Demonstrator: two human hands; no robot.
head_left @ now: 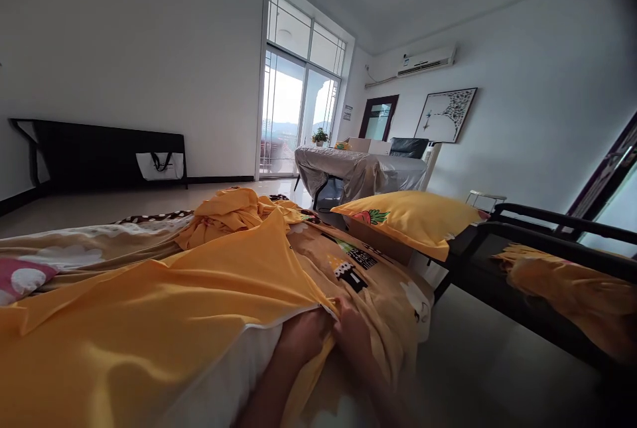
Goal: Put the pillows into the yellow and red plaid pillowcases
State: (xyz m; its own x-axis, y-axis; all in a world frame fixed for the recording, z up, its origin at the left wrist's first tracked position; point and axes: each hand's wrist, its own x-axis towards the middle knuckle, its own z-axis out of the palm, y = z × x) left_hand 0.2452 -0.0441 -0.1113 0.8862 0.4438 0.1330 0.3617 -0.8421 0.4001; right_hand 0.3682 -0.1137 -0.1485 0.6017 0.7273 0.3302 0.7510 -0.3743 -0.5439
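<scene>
A yellow duvet cover (199,295) is spread across the bed, with a white inner layer (223,375) showing along its near edge. My left hand (306,334) is closed on that edge, partly under the fabric. Right beside it, my right hand (352,327) pinches the same edge, where a thin white strip runs; I cannot make out whether it is a zip. The fabric is pulled into taut folds toward both hands. Beneath lies a tan patterned sheet (393,282). Farther back on the bed, more yellow cloth (229,206) is bunched up.
A yellow pillow (413,215) rests past the bed's far right side. Yellow cloth (572,282) lies on a black-framed seat (478,262) to the right. Behind stand a plastic-covered table (358,166) and, at left, a black folded panel (94,156) with a white bag (159,166).
</scene>
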